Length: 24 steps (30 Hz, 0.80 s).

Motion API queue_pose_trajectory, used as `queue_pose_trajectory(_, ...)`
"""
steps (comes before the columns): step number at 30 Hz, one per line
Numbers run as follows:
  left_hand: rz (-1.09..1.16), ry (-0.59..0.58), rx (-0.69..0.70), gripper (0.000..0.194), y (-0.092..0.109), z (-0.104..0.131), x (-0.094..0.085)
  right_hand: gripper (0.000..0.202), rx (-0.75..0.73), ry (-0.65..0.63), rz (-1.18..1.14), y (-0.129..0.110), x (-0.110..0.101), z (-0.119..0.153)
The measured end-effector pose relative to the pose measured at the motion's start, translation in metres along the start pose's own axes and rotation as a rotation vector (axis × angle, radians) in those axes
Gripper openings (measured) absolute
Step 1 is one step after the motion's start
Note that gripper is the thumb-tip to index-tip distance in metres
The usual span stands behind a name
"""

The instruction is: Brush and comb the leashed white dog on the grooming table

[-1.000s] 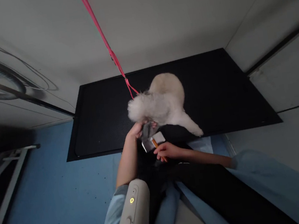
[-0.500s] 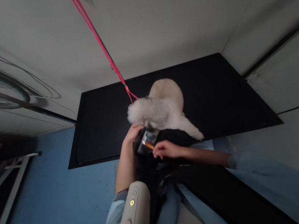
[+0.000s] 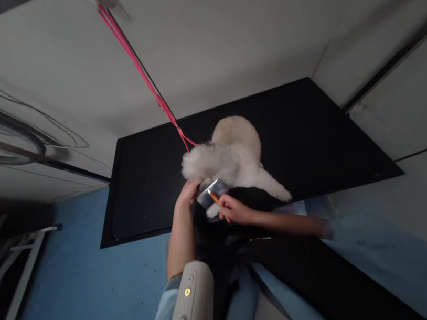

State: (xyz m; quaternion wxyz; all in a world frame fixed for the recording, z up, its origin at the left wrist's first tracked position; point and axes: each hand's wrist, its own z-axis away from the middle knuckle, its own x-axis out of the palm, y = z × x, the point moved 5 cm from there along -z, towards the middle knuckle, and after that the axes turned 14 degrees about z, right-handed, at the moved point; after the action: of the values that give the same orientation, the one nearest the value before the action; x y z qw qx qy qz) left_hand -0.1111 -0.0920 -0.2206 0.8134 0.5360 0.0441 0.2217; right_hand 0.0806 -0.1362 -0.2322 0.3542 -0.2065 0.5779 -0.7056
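Observation:
A fluffy white dog (image 3: 238,164) lies on a black grooming table (image 3: 297,132), its rump toward the far side and one leg stretched to the right. My right hand (image 3: 236,209) is closed round the orange-brown handle of a slicker brush (image 3: 214,190), whose flat, shiny head is over the dog's near leg. Beneath the brush a white paw (image 3: 213,211) pokes out. My left hand (image 3: 189,191) is closed on that leg close to the dog's chest; its fingertips are partly hidden by fur and the brush.
A pink grooming loop (image 3: 140,67) runs from above down to the dog's neck. At bottom, a pale device with a lit yellow button (image 3: 187,292) juts into view. A ribbed hose (image 3: 1,118) hangs on the left wall; a white metal frame (image 3: 15,293) stands on the blue floor.
The brush has turned and moved slightly up toward the leg, and my right hand with it. The white paw now shows under it. My left hand stays nearly in place.

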Motion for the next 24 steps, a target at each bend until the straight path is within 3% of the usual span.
queue_pose_trajectory(2,-0.11,0.041,0.082,0.012,0.012,0.001,-0.007,0.009,0.027,-0.091,0.011,0.003,0.0,-0.001)
queue_pose_trajectory(3,-0.158,0.103,0.191,0.009,0.024,0.002,-0.011,0.009,0.001,-0.065,0.011,0.003,-0.005,-0.002)
queue_pose_trajectory(6,-0.26,0.281,0.648,0.017,0.07,0.012,-0.003,0.012,-0.07,0.162,0.001,0.002,-0.026,-0.004)
queue_pose_trajectory(7,-0.295,0.248,0.753,0.021,0.083,0.013,0.01,0.013,-0.041,0.189,-0.012,0.004,-0.028,-0.002)
queue_pose_trajectory(9,-0.431,0.028,0.849,0.024,0.101,0.006,0.049,0.013,0.075,0.036,-0.047,0.012,-0.017,0.007)
queue_pose_trajectory(12,-0.745,-0.326,0.739,0.022,0.103,-0.018,0.103,0.009,0.16,-0.229,-0.095,0.01,0.001,0.024)
queue_pose_trajectory(14,-0.952,-0.407,0.564,0.018,0.095,-0.037,0.115,0.01,0.084,-0.163,-0.146,-0.006,-0.008,0.02)
queue_pose_trajectory(16,-1.061,-0.421,0.434,0.017,0.087,-0.052,0.11,0.012,-0.032,0.071,-0.203,-0.023,-0.031,0.008)
queue_pose_trajectory(18,-1.077,-0.417,0.36,0.015,0.083,-0.06,0.099,0.017,-0.048,0.147,-0.202,-0.029,-0.038,-0.001)
queue_pose_trajectory(21,-0.998,-0.402,0.196,0.013,0.076,-0.063,0.076,0.022,0.015,-0.101,-0.168,-0.018,-0.011,0.009)
queue_pose_trajectory(24,-0.865,-0.405,0.045,0.016,0.067,-0.061,0.057,0.03,-0.014,-0.36,-0.179,-0.009,0.01,0.044)
